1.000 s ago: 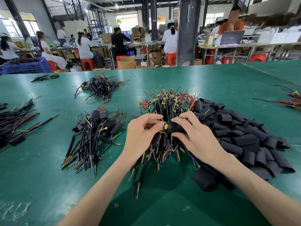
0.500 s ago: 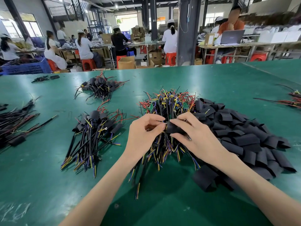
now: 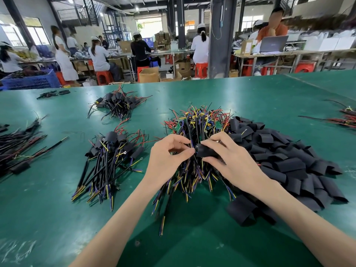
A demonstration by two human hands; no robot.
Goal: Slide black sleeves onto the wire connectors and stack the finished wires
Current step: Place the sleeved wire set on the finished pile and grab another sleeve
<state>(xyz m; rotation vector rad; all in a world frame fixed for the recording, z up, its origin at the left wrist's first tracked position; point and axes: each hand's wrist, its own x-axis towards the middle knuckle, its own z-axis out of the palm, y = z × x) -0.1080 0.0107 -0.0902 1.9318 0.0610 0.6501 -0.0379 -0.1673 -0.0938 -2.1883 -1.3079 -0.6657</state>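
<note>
Green table [image 3: 250, 97] — hands [image 3: 169, 160] [image 3: 231, 162] pinch sleeve [image 3: 207, 152], connector hidden.

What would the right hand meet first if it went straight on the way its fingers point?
Most likely the left hand. The right hand points left, gripping a black sleeve whose front end sits at the left fingertips, which pinch a wire. Depth looks matched, though one view cannot confirm.

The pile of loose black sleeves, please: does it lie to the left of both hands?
No, the pile of loose black sleeves lies to the right of the right hand.
</note>
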